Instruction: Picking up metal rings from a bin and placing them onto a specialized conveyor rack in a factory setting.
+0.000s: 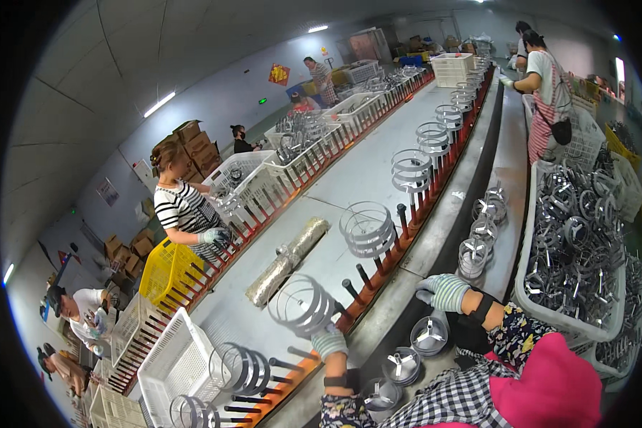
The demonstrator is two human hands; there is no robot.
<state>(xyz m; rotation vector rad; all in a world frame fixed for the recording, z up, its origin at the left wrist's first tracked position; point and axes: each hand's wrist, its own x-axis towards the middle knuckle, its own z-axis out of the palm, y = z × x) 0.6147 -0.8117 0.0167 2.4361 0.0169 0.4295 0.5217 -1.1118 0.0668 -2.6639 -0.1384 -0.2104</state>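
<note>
Left fingers (327, 335) grip metal rings (311, 320); I cannot tell if right fingers (431, 287) grip; 1 red-gold sign (279, 74) hangs.

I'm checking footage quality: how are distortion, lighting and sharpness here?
Head view, distortion: the long worktop bows at its edge, inside a black fisheye rim; head view, lighting: a ceiling lamp glows white, the shiny wrapped bundle glints; head view, sharpness: the right hand shows clear glove stripes, the far worker looks softer.
</note>
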